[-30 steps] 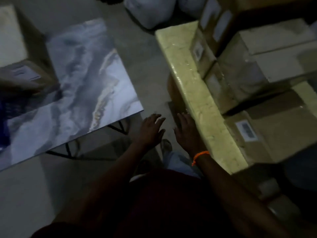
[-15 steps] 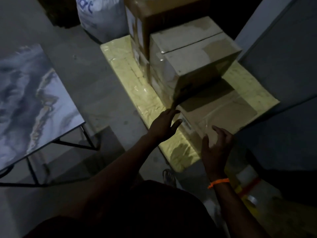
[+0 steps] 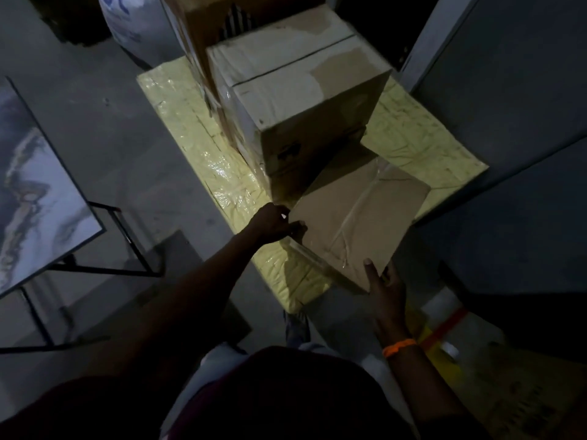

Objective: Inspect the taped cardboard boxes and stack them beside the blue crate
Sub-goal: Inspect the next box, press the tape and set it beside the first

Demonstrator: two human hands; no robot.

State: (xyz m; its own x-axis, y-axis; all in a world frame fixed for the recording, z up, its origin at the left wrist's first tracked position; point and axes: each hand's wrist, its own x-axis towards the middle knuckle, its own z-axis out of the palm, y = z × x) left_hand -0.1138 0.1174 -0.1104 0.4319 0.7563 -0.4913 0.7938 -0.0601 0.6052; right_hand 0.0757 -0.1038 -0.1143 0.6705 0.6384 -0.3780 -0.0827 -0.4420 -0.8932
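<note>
A flat taped cardboard box [image 3: 359, 217] lies on a yellow wrapped platform [image 3: 197, 147], its near corner over the platform's edge. My left hand [image 3: 273, 222] grips its left corner. At the box's near right corner my right hand [image 3: 384, 287] holds on, thumb on the top face and fingers under the edge. A taller taped box [image 3: 298, 93] stands just behind it, with another large box [image 3: 203, 17] further back. The blue crate is out of view.
A marble-patterned table [image 3: 35, 185] on a black metal frame stands at the left. A white sack [image 3: 133, 30] sits at the back left. Grey panels [image 3: 508, 106] close in on the right. Bare concrete floor lies between table and platform.
The view swung from the table toward the platform. Both hands moved from hovering open above the platform's edge onto the flat box and now hold its left and near right corners.
</note>
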